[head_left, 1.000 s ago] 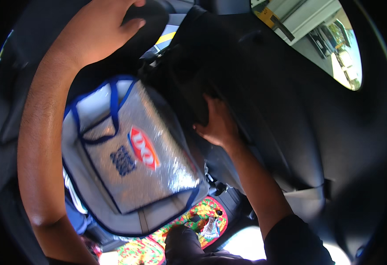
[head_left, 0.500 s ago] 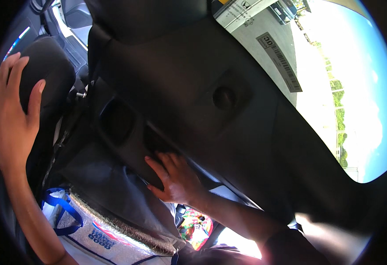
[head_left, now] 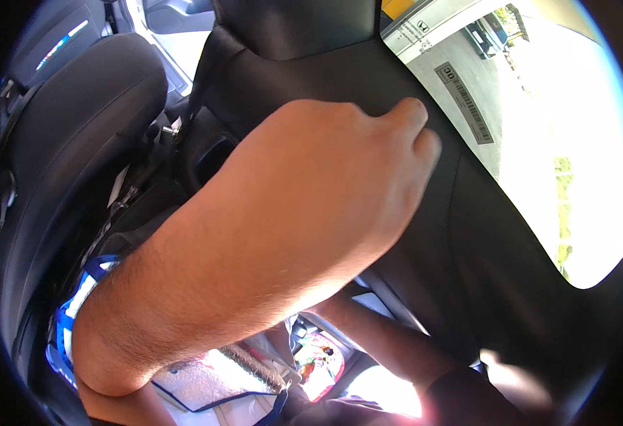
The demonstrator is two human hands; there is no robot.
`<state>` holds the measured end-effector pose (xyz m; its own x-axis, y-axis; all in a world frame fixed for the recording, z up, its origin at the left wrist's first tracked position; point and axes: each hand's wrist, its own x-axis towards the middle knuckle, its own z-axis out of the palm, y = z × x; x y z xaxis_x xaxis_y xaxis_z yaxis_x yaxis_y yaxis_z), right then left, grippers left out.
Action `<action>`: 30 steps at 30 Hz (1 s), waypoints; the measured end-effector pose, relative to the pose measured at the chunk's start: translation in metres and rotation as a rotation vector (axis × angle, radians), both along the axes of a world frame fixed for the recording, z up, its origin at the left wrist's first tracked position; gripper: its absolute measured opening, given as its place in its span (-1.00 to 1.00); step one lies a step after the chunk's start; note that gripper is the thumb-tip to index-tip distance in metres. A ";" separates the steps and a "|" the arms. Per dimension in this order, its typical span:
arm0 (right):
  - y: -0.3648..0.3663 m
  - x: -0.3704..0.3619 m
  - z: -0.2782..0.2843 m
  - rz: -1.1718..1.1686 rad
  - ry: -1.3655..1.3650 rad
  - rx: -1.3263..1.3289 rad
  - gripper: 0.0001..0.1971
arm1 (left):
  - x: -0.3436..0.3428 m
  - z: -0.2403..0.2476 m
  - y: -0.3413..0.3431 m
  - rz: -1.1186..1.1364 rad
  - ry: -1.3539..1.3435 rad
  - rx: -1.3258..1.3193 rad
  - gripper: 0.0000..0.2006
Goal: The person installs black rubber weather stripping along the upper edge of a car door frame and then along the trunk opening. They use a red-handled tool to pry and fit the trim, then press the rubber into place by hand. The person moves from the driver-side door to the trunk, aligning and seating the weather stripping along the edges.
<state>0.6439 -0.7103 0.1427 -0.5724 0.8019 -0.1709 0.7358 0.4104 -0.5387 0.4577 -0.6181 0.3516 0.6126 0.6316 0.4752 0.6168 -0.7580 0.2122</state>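
My left arm reaches from the lower left across the middle of the view. At its end my left hand (head_left: 389,160) is closed, knuckles up, over a dark car interior panel (head_left: 461,234). Its fingertips and whatever they grip are hidden under the hand, which covers the spot where a round recessed fitting showed on the panel. From the lower right comes my right forearm (head_left: 382,341), low against the panel. My right hand lies behind the left forearm, so its fingers do not show.
A dark car seat (head_left: 77,142) stands at the left. Below my left arm sits a whitish bag with blue straps (head_left: 63,334), beside a colourful patterned item (head_left: 322,358). Beyond the panel is window glass (head_left: 524,163) with a barcode sticker (head_left: 464,103); a vehicle (head_left: 485,35) is outside.
My left hand has left the seat at the far left and swung right over the panel, its spread fingers now curled. My right forearm has barely moved. The view has shifted slightly.
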 end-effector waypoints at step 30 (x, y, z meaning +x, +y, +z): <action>0.005 -0.013 0.009 0.040 -0.012 0.181 -0.13 | 0.049 0.078 0.055 -0.146 1.026 -1.011 -0.52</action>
<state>0.6313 -0.7054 0.1516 -0.6029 0.7971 -0.0327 0.7230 0.5286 -0.4448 0.5069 -0.5634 0.4295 0.4895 0.3279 -0.8080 0.7553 -0.6225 0.2049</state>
